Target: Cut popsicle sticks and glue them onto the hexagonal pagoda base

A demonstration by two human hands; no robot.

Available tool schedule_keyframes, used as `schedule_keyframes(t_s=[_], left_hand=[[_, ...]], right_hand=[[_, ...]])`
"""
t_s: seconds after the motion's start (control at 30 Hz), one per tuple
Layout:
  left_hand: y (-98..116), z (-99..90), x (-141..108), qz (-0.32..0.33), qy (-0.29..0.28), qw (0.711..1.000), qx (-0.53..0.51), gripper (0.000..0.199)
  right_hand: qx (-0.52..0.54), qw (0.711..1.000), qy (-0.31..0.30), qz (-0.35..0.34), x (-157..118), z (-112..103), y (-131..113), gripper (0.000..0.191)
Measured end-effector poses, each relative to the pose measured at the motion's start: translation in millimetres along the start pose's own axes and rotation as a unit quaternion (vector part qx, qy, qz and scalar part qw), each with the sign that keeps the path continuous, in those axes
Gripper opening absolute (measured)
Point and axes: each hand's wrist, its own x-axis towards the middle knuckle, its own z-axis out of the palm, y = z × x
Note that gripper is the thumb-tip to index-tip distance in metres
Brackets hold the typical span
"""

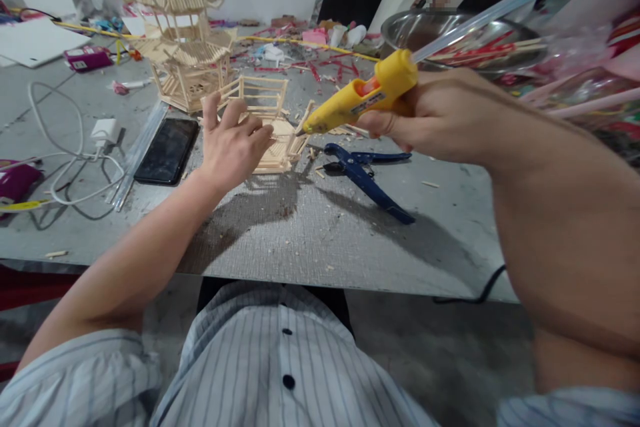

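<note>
My right hand (435, 113) is wrapped round a yellow glue gun (360, 97), with a clear glue stick rising from its back. The nozzle points down-left at the right edge of a small hexagonal frame (280, 137) of pale wooden sticks. My left hand (233, 140) lies over the left side of that frame, its fingers bent and touching the sticks; what its fingertips grip is hidden. Below the nozzle, blue-handled cutters (367, 180) rest on the grey table (300, 240).
A stick pagoda (183, 33) stands behind my left hand. A black phone (167, 150), clear glue sticks (137, 157) and a white charger with its cable (105, 131) lie left. A metal bowl (400, 33) stands back right. Scraps litter the table's back.
</note>
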Motion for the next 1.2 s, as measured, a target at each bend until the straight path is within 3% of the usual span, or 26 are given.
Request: schedule_keyframes(t_s=[0.17,0.27,0.33,0.4,0.5,0.57,0.63,0.7,0.77,0.87,0.97,1.03,1.07,1.13,1.2], left_hand=[[-3,-24.1,-8,0.007,0.058,0.996,0.060,0.021],[-16,-45.4,-15,-0.024,0.138,0.986,0.086,0.020],[-20,-55.9,-20,-0.067,0.160,0.981,0.086,0.016],[-12,-60.0,-26,-0.114,0.163,0.977,0.077,0.009],[20,-51.6,-38,-0.205,0.089,0.974,-0.048,0.014],[43,-39.5,-46,-0.283,-0.005,0.930,-0.235,0.015],[57,-28.0,-52,-0.380,-0.060,0.830,-0.405,0.018],[61,-21.0,-53,-0.433,-0.024,0.748,-0.502,0.022],[60,-19.2,-49,-0.466,0.020,0.689,-0.555,0.024],[62,-19.4,-38,-0.495,0.062,0.624,-0.602,0.024],[69,-16.4,-31,-0.504,0.090,0.590,-0.624,0.025],[72,-14.2,-32,-0.497,0.107,0.612,-0.605,0.024],[71,-14.2,-34,-0.484,0.129,0.647,-0.575,0.021],[60,-17.8,-40,-0.429,0.199,0.753,-0.457,0.014],[40,-25.9,-46,-0.315,0.254,0.875,-0.265,0.010]], right_hand=[[-0.051,0.998,0.016,0.019,3,0,-4,0.050],[-0.084,0.995,0.020,0.059,10,3,-13,0.059],[-0.056,0.996,0.017,0.061,16,6,-19,0.065],[-0.023,0.998,0.020,0.050,22,9,-24,0.070],[0.008,0.998,0.024,0.052,28,13,-26,0.071],[0.017,0.998,0.024,0.055,30,15,-25,0.070],[0.013,0.998,0.022,0.053,30,17,-23,0.070],[0.010,0.998,0.016,0.053,31,19,-22,0.071],[0.024,0.998,0.010,0.056,33,21,-21,0.071],[0.056,0.997,0.009,0.050,36,25,-20,0.070],[0.074,0.996,0.001,0.042,38,27,-20,0.064],[0.083,0.996,-0.005,0.041,38,27,-20,0.061],[0.089,0.995,-0.005,0.039,38,27,-22,0.061],[0.101,0.994,0.001,0.030,37,27,-25,0.065],[0.115,0.993,0.006,0.022,36,27,-30,0.067]])
